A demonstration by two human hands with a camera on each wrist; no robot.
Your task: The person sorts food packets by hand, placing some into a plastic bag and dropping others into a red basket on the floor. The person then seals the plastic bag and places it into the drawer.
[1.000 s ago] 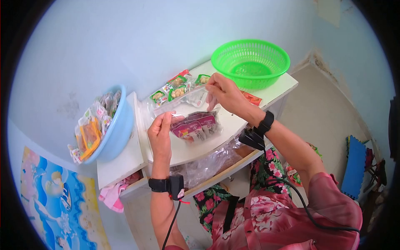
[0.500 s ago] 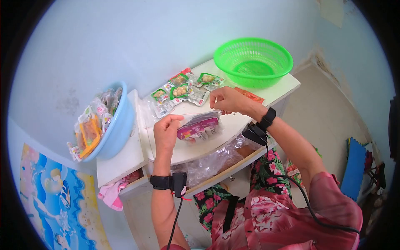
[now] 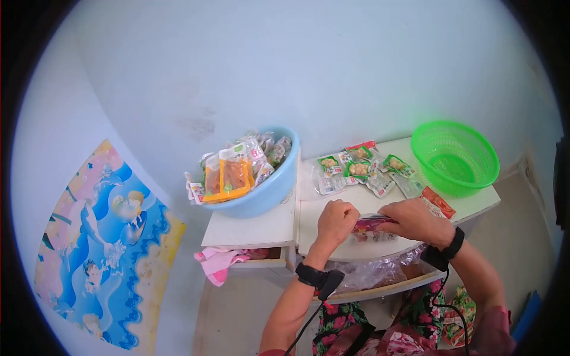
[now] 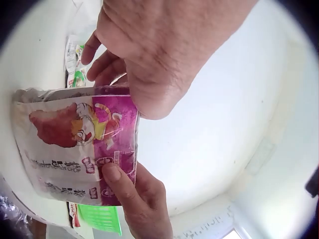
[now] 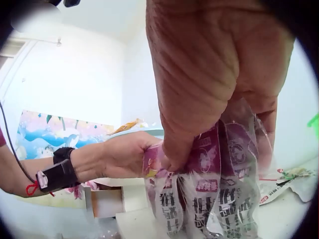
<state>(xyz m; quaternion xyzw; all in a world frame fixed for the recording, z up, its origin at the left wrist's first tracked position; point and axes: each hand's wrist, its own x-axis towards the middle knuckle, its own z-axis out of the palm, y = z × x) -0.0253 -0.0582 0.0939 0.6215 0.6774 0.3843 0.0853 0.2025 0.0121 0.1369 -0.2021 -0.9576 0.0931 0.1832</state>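
Observation:
Between the hands, a clear plastic bag [image 5: 251, 130] of purple-and-white snack packets [image 4: 60, 147] stands upright close over the white desk. My left hand [image 3: 337, 222] grips one end of it, thumb side at the purple edge and fingers partly hidden behind in the left wrist view. At the other end my right hand [image 3: 418, 219] pinches the bag, its thumb [image 4: 115, 179] flat on the purple front and its fingers behind. Several packets stand side by side inside, seen in the right wrist view. A cartoon tiger and a picture of meat show on the front packet.
Loose snack packets [image 3: 359, 169] lie at the desk's back, a red packet [image 3: 438, 202] to their right. A green basket [image 3: 433, 139] stands at the right, a blue basin [image 3: 279, 184] full of packets at the left. Below, an open drawer holds clear plastic [image 3: 380, 270]; pink cloth [image 3: 219, 264] hangs from another.
The clear upper part of the bag, earlier held stretched between both hands, is now down at the packets. Both hands have come closer together. The head view has turned left.

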